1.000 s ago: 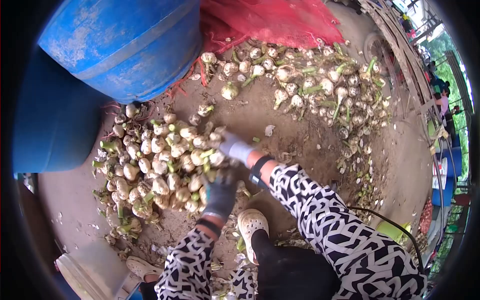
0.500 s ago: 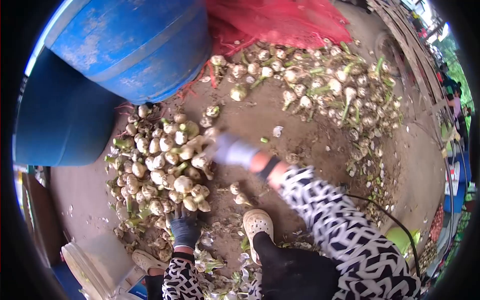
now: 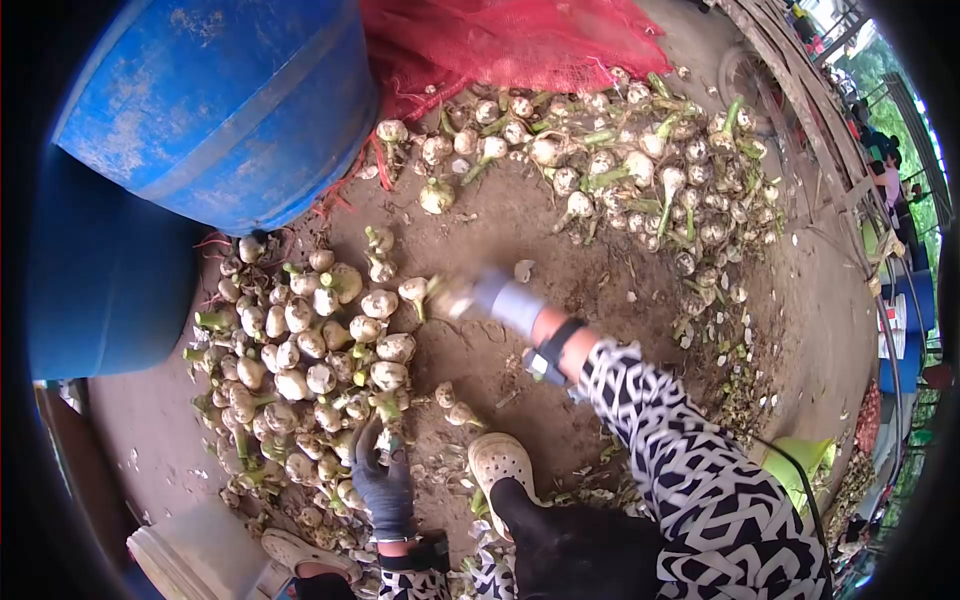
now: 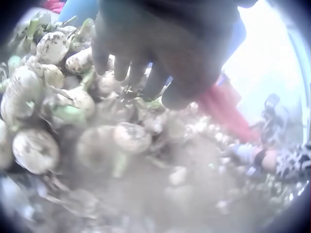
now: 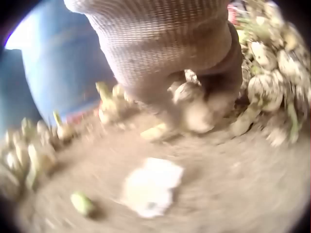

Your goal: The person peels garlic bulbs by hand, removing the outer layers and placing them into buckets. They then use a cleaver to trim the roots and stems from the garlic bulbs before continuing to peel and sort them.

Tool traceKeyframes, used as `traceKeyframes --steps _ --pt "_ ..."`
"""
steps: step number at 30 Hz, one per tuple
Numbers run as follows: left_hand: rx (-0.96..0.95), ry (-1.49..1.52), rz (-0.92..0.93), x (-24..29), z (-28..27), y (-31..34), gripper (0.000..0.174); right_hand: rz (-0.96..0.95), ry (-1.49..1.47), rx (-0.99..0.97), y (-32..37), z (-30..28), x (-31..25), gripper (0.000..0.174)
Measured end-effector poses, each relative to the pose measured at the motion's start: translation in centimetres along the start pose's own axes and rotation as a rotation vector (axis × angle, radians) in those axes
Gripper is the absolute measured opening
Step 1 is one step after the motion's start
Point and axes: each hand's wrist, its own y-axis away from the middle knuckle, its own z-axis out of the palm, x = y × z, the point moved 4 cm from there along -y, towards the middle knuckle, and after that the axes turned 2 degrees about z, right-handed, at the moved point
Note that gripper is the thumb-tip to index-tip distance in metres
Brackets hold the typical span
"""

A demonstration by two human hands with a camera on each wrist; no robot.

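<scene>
A heap of soil-streaked garlic bulbs (image 3: pixel 290 385) with trimmed green stalks lies on the dirt floor. My left hand (image 3: pixel 385 495), in a grey glove, is at the heap's near edge. Its fingers (image 4: pixel 155 80) reach toward the bulbs, extended and slightly spread, in the left wrist view. My right hand (image 3: pixel 500 298), in a pale-cuffed glove and blurred, is over bare ground right of the heap. A whitish garlic bulb (image 5: pixel 198 115) shows between its curled fingers in the right wrist view. One bulb (image 3: pixel 413 290) lies at the heap's right edge, near that hand.
A second garlic spread (image 3: pixel 670 170) lies at upper right, beside red netting (image 3: pixel 520 45). Blue barrels (image 3: pixel 230 100) stand at upper left. A white bucket (image 3: pixel 200 555) lies at lower left, near a clog-shod foot (image 3: pixel 500 465). Two loose bulbs (image 3: pixel 458 413) lie between heap and foot.
My left hand has drawn back from the heap's right side to its near edge. My right hand has moved off the heap, rightward over bare ground. The view has shifted slightly.
</scene>
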Motion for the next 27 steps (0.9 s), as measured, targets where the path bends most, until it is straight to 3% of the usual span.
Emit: traceKeyframes --steps 1,2,3,4,5,6,7,9,10,11,12,13,15,18,19,21,22,23,24,25,27 --pt "0.008 0.44 -0.144 0.3 1.3 0.1 0.06 0.112 -0.019 -0.06 3.0 5.1 -3.2 0.036" --pt "-0.07 0.492 -0.132 3.4 2.2 -0.6 0.081 0.266 -0.138 -0.112 6.4 9.5 -7.5 0.039" --pt "-0.101 0.558 -0.169 4.4 2.8 -0.9 0.086 0.244 -0.137 -0.198 8.1 12.8 -8.5 0.043" --pt "0.018 0.545 -0.045 3.8 2.7 -0.9 0.088 0.261 -0.257 -0.318 9.0 16.0 -6.9 0.046" --pt "0.139 0.522 0.083 3.1 2.3 -0.9 0.09 0.201 0.005 -0.339 9.8 17.3 -8.1 0.046" --pt "0.095 0.611 0.051 4.5 1.8 -1.1 0.092 -0.042 0.229 -0.337 9.0 17.1 -7.9 0.047" --pt "0.137 0.515 0.024 3.0 1.4 -0.9 0.089 -0.288 0.447 -0.324 8.1 16.3 -7.7 0.048" --pt "0.087 0.711 -0.215 1.6 1.1 -0.6 0.086 -0.024 0.622 -0.162 4.8 10.7 -11.0 0.062" --pt "0.052 0.8 -0.19 2.4 0.6 -0.6 0.083 0.061 0.619 0.164 2.2 6.7 -10.4 0.062" --pt "0.073 0.799 -0.191 2.1 0.1 -0.6 0.083 -0.102 0.677 0.504 -0.7 2.6 -10.3 0.066" --pt "0.051 0.774 -0.221 1.7 -0.4 -0.3 0.081 -0.12 0.729 0.713 -3.0 -0.5 -11.2 0.072" --pt "0.032 0.744 -0.256 1.3 -1.0 0.1 0.079 -0.124 0.807 0.757 -5.4 -3.0 -11.8 0.074" --pt "0.081 0.87 -0.362 1.8 -2.1 0.6 0.077 0.042 0.985 0.703 -11.3 -6.3 -8.3 0.065" --pt "0.085 0.9 -0.379 1.2 -3.1 1.8 0.077 0.065 1.094 0.66 -13.1 -3.3 -8.1 0.052" --pt "0.097 0.901 -0.37 1.2 -3.4 1.9 0.077 -0.009 1.004 0.567 -13.0 -2.0 -8.0 0.04" --pt "0.119 0.872 -0.413 0.8 -3.6 3.2 0.078 -0.027 1.172 0.401 -11.4 3.5 -8.4 0.034" --pt "0.167 0.851 -0.4 -0.1 -3.3 3.6 0.078 0.051 1.08 0.24 -10.5 5.9 -7.8 0.035" --pt "0.13 0.599 -0.2 -2.2 -3.4 4.4 0.072 0.129 0.981 0.075 -9.6 8.1 -6.6 0.036" --pt "0.127 0.663 -0.287 -1.3 -3.8 4.8 0.069 0.014 0.942 -0.069 -8.0 10.7 -6.9 0.037" --pt "0.132 0.726 -0.377 -0.3 -3.9 5.0 0.065 0.074 0.599 -0.17 -5.9 12.0 -7.1 0.036" --pt "0.192 0.819 -0.413 0.3 -3.9 5.9 0.062 -0.196 0.569 0.083 -3.7 12.2 -8.8 0.036"
